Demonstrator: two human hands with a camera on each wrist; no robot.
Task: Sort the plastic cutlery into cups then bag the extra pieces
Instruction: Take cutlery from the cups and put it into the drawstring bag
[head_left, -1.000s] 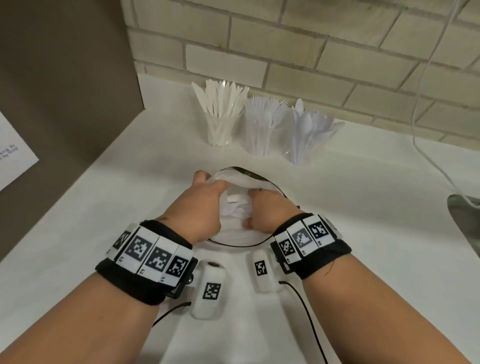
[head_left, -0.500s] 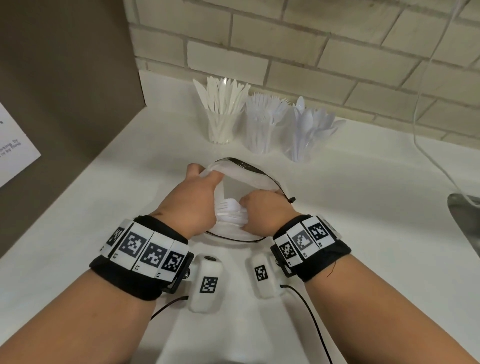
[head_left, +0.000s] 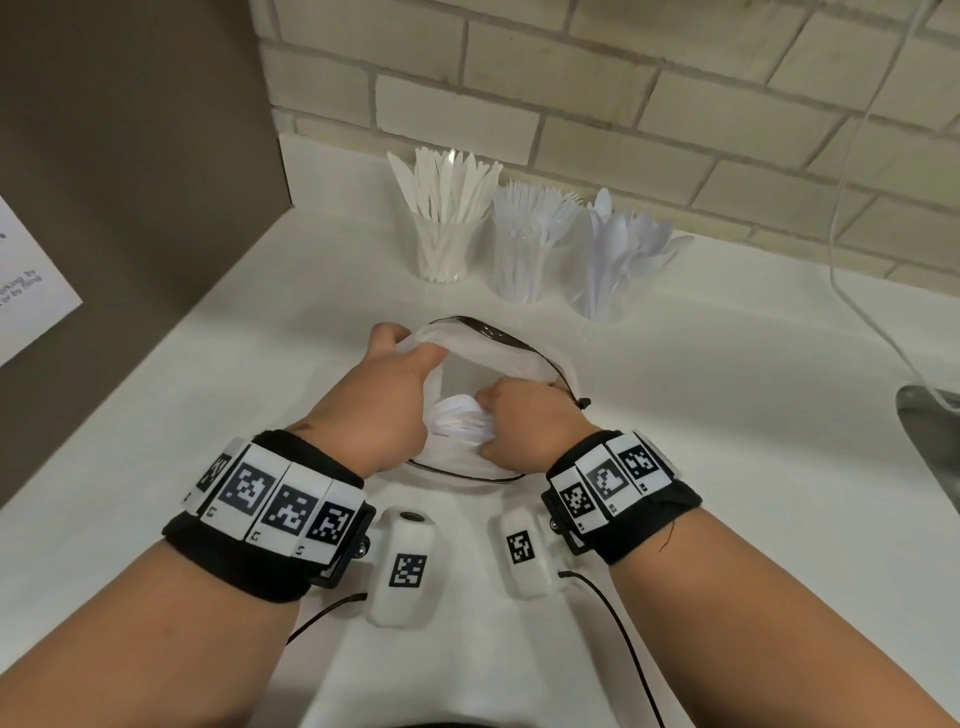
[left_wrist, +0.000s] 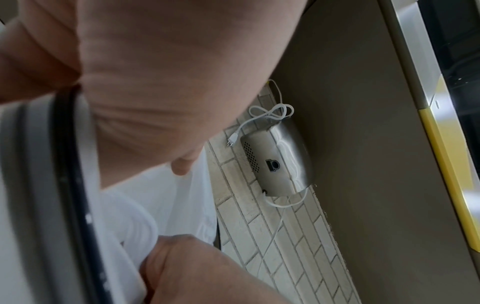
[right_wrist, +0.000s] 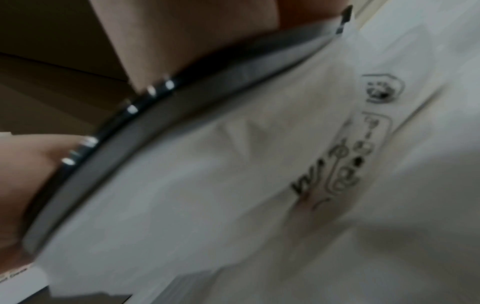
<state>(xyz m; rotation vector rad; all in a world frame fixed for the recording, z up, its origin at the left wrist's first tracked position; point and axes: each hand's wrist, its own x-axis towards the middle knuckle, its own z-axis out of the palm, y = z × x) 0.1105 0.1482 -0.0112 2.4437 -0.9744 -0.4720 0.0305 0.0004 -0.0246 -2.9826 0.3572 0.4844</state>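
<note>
hands: our left hand (head_left: 387, 400) grips the bag (head_left: 498, 348) mouth wider | our right hand (head_left: 524, 423) has pushed the clutched spare cutlery (head_left: 457, 421) deeper | bagging nearly done

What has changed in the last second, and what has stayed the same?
The right hand has pushed its bundle of cutlery down into the bag, whose mouth has opened wider. The left hand still holds the bag's rim. The three cups of knives, forks and spoons have not moved.
</note>
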